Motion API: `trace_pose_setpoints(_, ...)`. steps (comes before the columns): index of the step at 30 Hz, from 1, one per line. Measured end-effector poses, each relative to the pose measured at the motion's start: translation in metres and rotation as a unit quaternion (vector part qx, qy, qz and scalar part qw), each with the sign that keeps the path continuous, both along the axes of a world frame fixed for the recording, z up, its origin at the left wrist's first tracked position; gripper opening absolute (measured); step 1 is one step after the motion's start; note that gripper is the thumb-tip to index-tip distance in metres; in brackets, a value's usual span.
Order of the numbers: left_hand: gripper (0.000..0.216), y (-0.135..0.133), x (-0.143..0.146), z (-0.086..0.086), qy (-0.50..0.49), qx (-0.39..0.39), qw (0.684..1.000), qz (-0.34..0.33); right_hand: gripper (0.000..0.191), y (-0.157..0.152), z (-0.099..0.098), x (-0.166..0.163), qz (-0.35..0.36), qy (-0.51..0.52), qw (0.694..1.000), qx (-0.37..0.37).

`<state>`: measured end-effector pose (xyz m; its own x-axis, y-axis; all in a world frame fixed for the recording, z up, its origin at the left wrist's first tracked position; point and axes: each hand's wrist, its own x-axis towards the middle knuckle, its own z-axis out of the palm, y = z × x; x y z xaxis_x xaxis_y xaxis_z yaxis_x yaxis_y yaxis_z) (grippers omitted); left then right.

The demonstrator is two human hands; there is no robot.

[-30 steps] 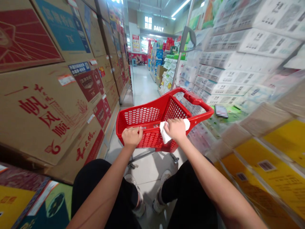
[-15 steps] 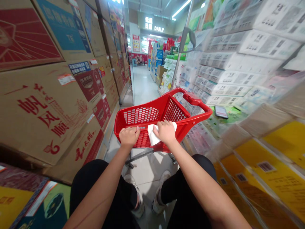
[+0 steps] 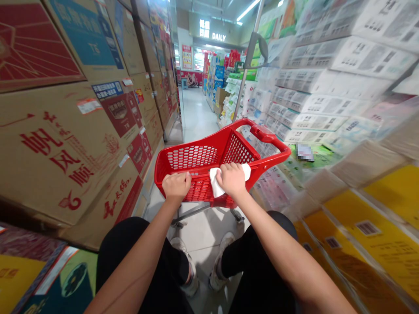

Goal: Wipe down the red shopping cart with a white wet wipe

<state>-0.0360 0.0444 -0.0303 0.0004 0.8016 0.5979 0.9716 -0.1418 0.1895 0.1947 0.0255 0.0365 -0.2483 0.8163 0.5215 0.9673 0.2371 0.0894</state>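
Red basket [image 3: 209, 159], hands gripping near rim (right [image 3: 231, 179] pressing white cloth [image 3: 216, 185]), left [image 3: 176, 186] clenched

left hand [image 3: 176, 186] — grips red basket [image 3: 196, 159] rim | right hand [image 3: 231, 179] — presses white cloth [image 3: 216, 185] on rim

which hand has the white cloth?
The right hand, pressing the white cloth on the red cart's rim; the left hand grips bare rim.

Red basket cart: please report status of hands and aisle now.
Left hand shut on red basket cart rim. Right hand presses white cloth on rim. Aisle floor ahead open; cardboard boxes close left.
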Motion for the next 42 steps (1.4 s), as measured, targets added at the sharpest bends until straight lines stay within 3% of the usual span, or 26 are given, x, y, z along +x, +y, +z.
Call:
trace_pose_setpoints(5, 0.053, 0.001, 0.0, -0.001, 0.008, 0.004, 1.0, 0.0, 0.032, -0.004, -0.018, -0.065, 0.058, 0.033, 0.997, -0.024)
trace_pose_setpoints(8, 0.054, 0.001, -0.006, -0.001, 0.028, 0.008, 1.0, 0.001, 0.035, -0.003, -0.018, -0.073, 0.079, 0.029, 0.996, -0.029)
trace_pose_setpoints(11, 0.053, 0.002, -0.015, 0.001, 0.04, 0.009, 0.999, -0.005, 0.037, 0.0, -0.01, -0.048, 0.054, 0.009, 0.998, -0.028)
trace_pose_setpoints(17, 0.054, 0.008, -0.027, 0.002, 0.035, 0.009, 0.999, 0.009, 0.036, 0.007, 0.023, 0.04, -0.031, -0.025, 0.999, 0.009)
trace_pose_setpoints(21, 0.054, 0.007, -0.026, 0.002, 0.017, -0.003, 1.0, 0.013, 0.034, 0.008, 0.03, 0.056, -0.033, -0.03, 0.999, 0.027)
trace_pose_setpoints(24, 0.053, 0.004, -0.02, 0.004, 0.002, -0.009, 1.0, 0.006, 0.031, 0.008, 0.02, 0.034, -0.026, -0.022, 0.999, 0.02)
trace_pose_setpoints(31, 0.05, -0.007, -0.001, 0.006, -0.001, -0.025, 0.999, -0.026, 0.032, 0.001, -0.013, -0.064, 0.045, 0.027, 0.998, -0.039)
trace_pose_setpoints(34, 0.05, -0.009, 0.004, 0.005, 0.026, -0.018, 0.999, -0.028, 0.033, -0.003, -0.018, -0.082, 0.065, 0.043, 0.996, -0.05)
trace_pose_setpoints(37, 0.053, -0.008, 0.005, 0.004, 0.043, -0.009, 0.999, -0.028, 0.033, -0.002, -0.018, -0.069, 0.066, 0.027, 0.997, -0.042)
trace_pose_setpoints(42, 0.055, -0.002, -0.004, 0.003, 0.054, -0.002, 0.998, -0.028, 0.034, 0.006, -0.002, 0.001, 0.0, -0.01, 1.0, -0.008)
